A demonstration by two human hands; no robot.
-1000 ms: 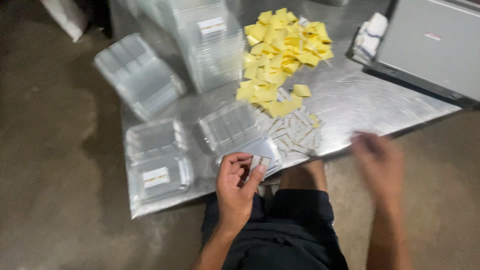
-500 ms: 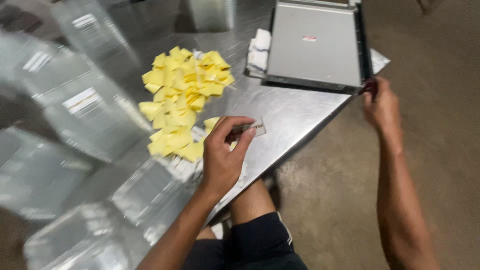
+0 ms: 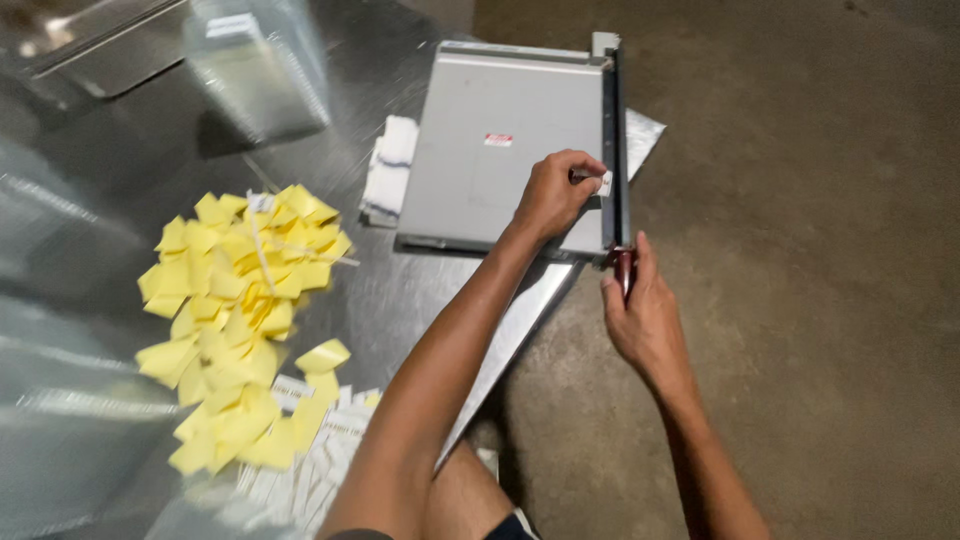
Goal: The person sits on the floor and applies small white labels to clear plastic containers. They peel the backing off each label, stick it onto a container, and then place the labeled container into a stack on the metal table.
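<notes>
left hand (image 3: 553,195): pinches small white paper slip (image 3: 603,182) on flat grey paper cutter (image 3: 500,140)
right hand (image 3: 642,315): clasps dark red cutter handle (image 3: 624,268)
surface: shiny steel table (image 3: 400,290), concrete floor (image 3: 820,300)

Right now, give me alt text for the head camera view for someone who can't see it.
A person's left hand holds a small white slip against the blade edge of a grey paper cutter, while the right hand grips the cutter's dark red handle. The cutter sits on a shiny metal table beside a heap of yellow paper pieces, with clear plastic containers behind.
</notes>
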